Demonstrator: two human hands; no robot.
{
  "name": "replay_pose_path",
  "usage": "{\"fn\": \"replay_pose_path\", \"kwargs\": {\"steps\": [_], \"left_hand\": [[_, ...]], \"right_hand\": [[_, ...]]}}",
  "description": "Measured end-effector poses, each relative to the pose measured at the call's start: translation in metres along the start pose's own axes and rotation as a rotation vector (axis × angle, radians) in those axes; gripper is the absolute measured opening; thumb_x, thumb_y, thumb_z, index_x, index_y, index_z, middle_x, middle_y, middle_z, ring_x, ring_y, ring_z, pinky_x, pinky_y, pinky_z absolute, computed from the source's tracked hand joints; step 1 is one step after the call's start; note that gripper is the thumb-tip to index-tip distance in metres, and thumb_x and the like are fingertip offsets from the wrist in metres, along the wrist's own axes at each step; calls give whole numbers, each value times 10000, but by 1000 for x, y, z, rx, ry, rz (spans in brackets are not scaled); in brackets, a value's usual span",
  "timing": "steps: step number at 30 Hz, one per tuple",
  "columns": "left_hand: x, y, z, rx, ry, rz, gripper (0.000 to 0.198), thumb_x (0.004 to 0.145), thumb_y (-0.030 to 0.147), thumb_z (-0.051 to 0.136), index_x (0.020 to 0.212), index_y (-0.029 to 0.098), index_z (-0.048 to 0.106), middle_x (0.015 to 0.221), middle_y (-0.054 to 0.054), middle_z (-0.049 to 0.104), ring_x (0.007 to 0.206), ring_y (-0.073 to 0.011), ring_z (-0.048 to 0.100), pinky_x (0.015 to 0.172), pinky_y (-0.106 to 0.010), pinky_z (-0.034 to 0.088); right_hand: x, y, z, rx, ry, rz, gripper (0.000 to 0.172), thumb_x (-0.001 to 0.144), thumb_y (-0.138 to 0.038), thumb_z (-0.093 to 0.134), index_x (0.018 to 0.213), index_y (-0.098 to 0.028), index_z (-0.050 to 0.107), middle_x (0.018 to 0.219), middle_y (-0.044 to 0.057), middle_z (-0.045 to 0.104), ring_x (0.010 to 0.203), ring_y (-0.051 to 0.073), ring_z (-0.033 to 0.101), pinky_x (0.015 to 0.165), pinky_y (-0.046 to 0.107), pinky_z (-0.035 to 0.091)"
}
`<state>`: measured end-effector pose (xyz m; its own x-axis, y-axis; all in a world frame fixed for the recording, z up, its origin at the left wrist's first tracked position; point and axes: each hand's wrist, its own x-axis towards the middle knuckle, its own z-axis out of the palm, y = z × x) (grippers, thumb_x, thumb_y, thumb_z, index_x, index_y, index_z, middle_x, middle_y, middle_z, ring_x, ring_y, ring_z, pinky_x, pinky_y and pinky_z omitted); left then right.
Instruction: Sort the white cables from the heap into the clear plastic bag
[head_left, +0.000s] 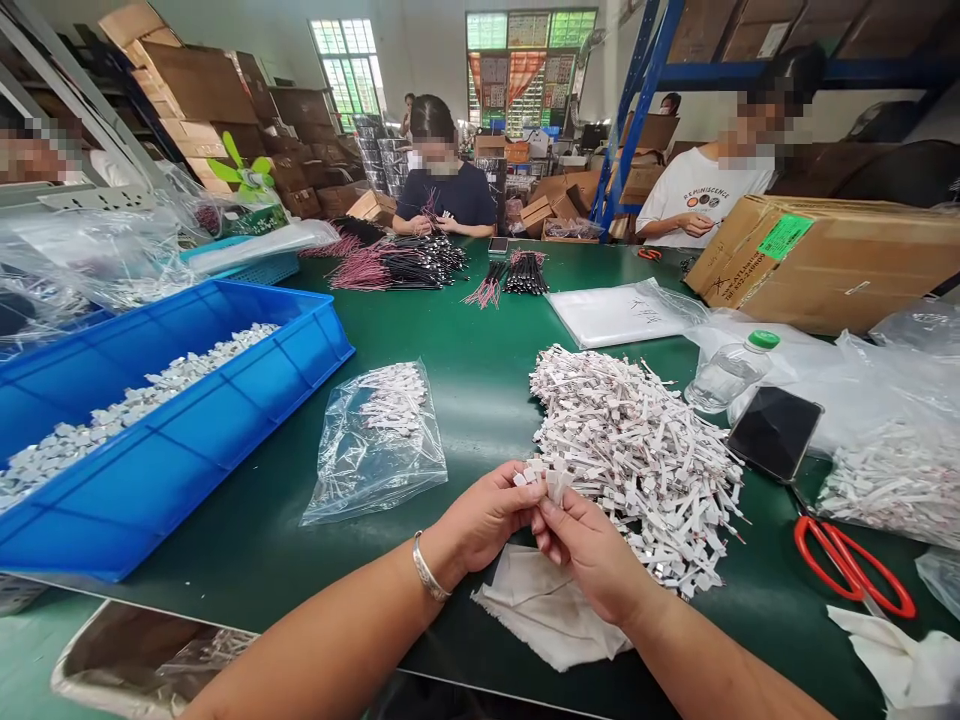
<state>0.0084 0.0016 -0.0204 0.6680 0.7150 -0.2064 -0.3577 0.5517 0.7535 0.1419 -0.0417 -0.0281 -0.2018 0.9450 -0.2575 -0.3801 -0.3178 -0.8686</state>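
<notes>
My left hand (487,520) and my right hand (589,550) meet over the near edge of the green table (487,370). Both are closed in a pinch on a small bunch of white connector pieces (544,478). Just behind them lies a big loose pile of the same white pieces (637,450). A silver bracelet (429,570) circles my left wrist. Under my hands lies a crumpled white cloth (544,610).
A blue bin (225,420) with white pieces stands at left, a clear bag of pieces (379,440) beside it. A phone (774,432), a bottle (731,370), red scissors (851,565) and a cardboard box (832,260) are at right. Two people work across the table by wire bundles (405,265).
</notes>
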Motion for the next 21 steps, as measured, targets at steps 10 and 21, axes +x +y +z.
{"fn": "replay_pose_path", "kwargs": {"steps": [10,21], "left_hand": [[-4,13,4,96,-57,-2,240,722,252,667,899,149,543,619,-10,587,564,-160,588,657,-331,462],[-8,20,2,462,349,294,390,854,498,451,878,160,643,713,-15,586,667,-128,514,669,-250,401]], "right_hand": [[-2,-9,-3,100,-35,42,229,805,-387,617,751,-169,573,673,-12,521,566,72,436,484,193,282],[-4,-9,1,67,-174,191,281,800,-403,619,711,-155,524,642,-17,529,494,50,429,449,179,248]]}}
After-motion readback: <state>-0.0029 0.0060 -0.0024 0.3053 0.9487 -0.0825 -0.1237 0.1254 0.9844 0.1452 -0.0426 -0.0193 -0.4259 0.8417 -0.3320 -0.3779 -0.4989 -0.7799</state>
